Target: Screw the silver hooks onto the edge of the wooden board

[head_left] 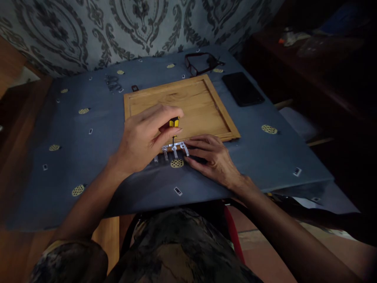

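Observation:
My left hand (141, 139) is closed around the yellow and black handle of a screwdriver (174, 122). The screwdriver stands upright, its shaft pointing down at a shiny metal hook rail (173, 147) with several hooks. This rail lies along the near edge of a framed wooden board (179, 106), its hooks pointing toward me. At the rail's right end, my right hand (210, 157) grips it between fingers and thumb, the fingers also resting at the board's edge. Whether the screwdriver tip sits in a screw is too small to tell.
Beyond the board lie eyeglasses (200, 65) and a small dark buckle-like piece (134, 88). A black phone (243, 89) is at right, and a cluster of small dark pieces (113, 83) at back left. A blue patterned cloth (97, 157) covers the table; a patterned wall stands behind.

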`<move>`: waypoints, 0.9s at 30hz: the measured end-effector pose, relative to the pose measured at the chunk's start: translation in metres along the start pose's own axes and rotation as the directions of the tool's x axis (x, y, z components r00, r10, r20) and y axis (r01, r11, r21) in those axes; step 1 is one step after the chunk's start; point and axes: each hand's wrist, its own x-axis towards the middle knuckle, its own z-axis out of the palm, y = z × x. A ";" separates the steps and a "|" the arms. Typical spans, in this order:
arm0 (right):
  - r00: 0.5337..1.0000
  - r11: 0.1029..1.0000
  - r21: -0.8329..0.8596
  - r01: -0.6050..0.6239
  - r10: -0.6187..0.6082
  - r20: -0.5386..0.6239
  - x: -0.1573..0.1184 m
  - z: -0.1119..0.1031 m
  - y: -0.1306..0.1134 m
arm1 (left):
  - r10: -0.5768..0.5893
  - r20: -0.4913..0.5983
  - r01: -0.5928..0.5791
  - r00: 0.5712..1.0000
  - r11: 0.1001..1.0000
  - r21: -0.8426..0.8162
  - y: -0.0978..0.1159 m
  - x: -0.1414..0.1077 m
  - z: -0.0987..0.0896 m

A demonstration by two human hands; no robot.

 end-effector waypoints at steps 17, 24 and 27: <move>1.000 1.000 -0.017 0.020 -0.020 -0.009 0.000 0.000 0.000 | 0.012 -0.028 -0.011 1.000 0.999 0.036 0.004 0.001 0.001; 1.000 1.000 -0.016 0.019 -0.019 0.007 0.000 0.000 0.000 | -0.047 -0.045 0.047 0.998 0.999 -0.004 0.005 0.001 -0.003; 1.000 1.000 -0.012 0.020 -0.020 -0.009 0.000 0.000 0.000 | -0.095 -0.095 0.094 0.991 0.995 -0.019 0.007 0.001 -0.013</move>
